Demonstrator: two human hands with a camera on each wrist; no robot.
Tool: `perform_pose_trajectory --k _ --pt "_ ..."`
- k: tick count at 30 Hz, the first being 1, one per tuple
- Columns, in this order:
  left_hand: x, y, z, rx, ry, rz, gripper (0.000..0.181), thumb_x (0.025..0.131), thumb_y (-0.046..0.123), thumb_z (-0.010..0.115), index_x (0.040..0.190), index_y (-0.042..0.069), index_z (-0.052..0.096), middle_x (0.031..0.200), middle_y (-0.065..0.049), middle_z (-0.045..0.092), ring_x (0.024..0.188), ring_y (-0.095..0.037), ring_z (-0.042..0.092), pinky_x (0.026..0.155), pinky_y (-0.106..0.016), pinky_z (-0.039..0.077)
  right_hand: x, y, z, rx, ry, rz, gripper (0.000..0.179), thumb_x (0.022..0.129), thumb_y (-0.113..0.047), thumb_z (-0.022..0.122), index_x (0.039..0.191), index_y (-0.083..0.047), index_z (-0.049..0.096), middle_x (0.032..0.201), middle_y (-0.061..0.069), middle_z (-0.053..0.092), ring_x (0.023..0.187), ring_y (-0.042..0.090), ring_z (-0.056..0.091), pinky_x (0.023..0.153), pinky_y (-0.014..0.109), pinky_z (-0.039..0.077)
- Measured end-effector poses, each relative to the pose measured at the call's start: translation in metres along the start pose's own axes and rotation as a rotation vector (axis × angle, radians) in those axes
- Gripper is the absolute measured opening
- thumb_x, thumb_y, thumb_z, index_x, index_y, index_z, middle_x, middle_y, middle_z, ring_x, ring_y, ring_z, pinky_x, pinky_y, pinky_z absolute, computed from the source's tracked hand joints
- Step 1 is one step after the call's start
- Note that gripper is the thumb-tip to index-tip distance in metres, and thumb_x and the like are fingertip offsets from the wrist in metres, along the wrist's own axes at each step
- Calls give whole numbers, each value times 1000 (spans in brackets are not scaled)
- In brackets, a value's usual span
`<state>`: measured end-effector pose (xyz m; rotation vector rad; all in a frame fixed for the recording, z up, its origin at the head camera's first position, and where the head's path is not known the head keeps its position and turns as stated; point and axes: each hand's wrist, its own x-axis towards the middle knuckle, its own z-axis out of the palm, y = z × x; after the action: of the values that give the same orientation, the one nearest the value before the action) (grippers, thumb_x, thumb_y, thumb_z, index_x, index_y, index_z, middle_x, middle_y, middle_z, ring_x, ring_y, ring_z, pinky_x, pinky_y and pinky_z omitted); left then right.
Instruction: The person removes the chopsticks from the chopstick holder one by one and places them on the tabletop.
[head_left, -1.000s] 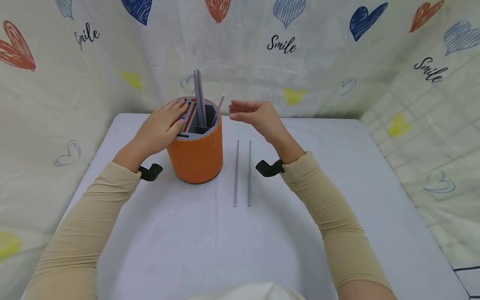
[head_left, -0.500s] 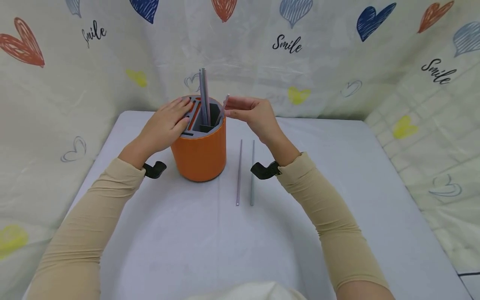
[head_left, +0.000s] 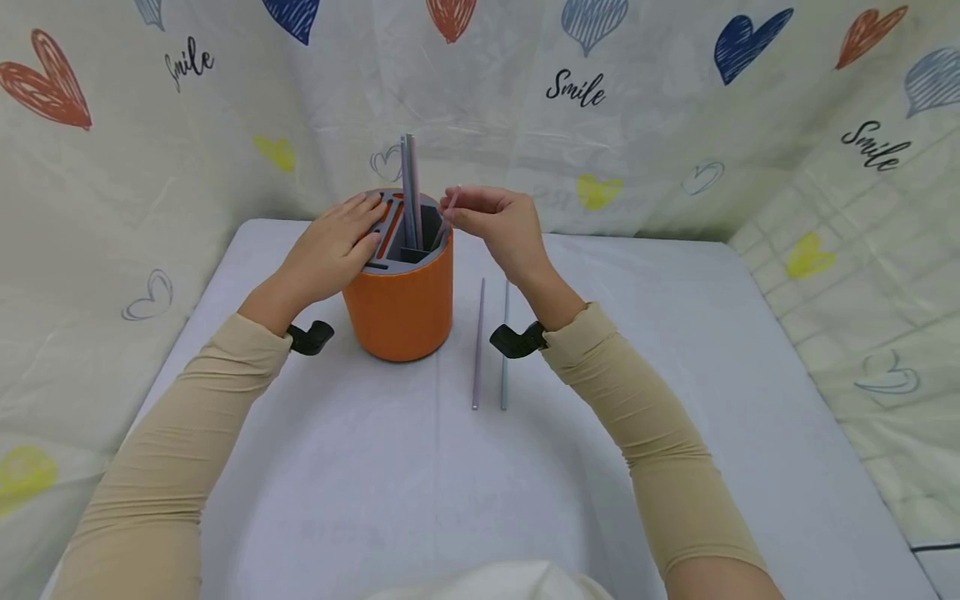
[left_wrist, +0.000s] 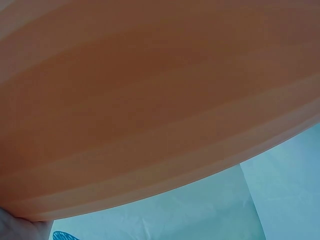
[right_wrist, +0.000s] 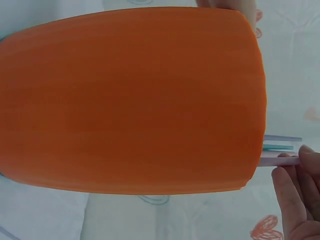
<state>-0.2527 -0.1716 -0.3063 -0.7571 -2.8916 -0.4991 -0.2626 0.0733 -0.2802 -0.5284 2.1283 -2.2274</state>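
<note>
An orange round holder (head_left: 397, 317) with a grey slotted insert (head_left: 397, 267) stands upright on the table. My left hand (head_left: 337, 242) rests flat on its top left edge, fingers extended over the insert. At the right rim, my right hand (head_left: 498, 225) pinches the upper end of a pale pink straw (right_wrist: 277, 161) between thumb and fingers. That straw leans outward, its lower end inside the holder's open compartment. Several other straws (head_left: 412, 192) rise close together from the same compartment. Holder wall fills most of both wrist views.
A purple straw (head_left: 477, 346) and a teal straw (head_left: 505, 387) lie side by side on the white table (head_left: 420, 492), right of the holder. Behind the table hangs a cloth (head_left: 480, 108) printed with hearts and words.
My right hand has moved left to the holder's rim and now pinches the pale pink straw, which earlier leaned there untouched. The left hand stays on the holder; the view has shifted slightly.
</note>
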Motion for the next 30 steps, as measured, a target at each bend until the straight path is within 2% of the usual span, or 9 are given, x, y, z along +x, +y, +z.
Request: perform_pose_trajectory --k 5,12,19,26,30 --pt "0 0 0 3 -2 0 53 101 32 25 146 4 27 154 -11 20 144 -27 13 119 -40 10 -5 -16 5 63 34 -87 23 81 0 66 102 11 66 85 3 70 88 16 67 89 33 54" --pt "1 -1 0 -8 -4 -11 54 100 33 24 146 6 26 154 -9 19 144 -26 11 119 -39 9 -2 -47 4 114 110 -212 23 80 1 67 101 12 66 85 6 71 85 18 69 87 32 54" --pt "0 -1 0 1 -8 -7 53 101 32 24 146 5 25 155 -10 18 144 -26 11 119 -40 10 -4 -75 0 209 200 -337 22 77 5 69 98 12 67 83 9 71 82 21 70 84 33 55" --pt "-1 -1 0 4 -8 -7 53 100 31 25 146 5 26 154 -10 19 144 -27 12 119 -41 10 -15 -97 -14 286 288 -458 22 76 9 67 98 12 68 83 13 71 81 25 70 82 35 56" --pt "-1 0 -1 0 -8 -6 53 100 31 25 146 5 25 154 -10 18 144 -27 11 119 -41 10 -19 -108 -28 369 330 -477 21 76 10 66 96 13 68 82 17 70 78 28 70 81 37 55"
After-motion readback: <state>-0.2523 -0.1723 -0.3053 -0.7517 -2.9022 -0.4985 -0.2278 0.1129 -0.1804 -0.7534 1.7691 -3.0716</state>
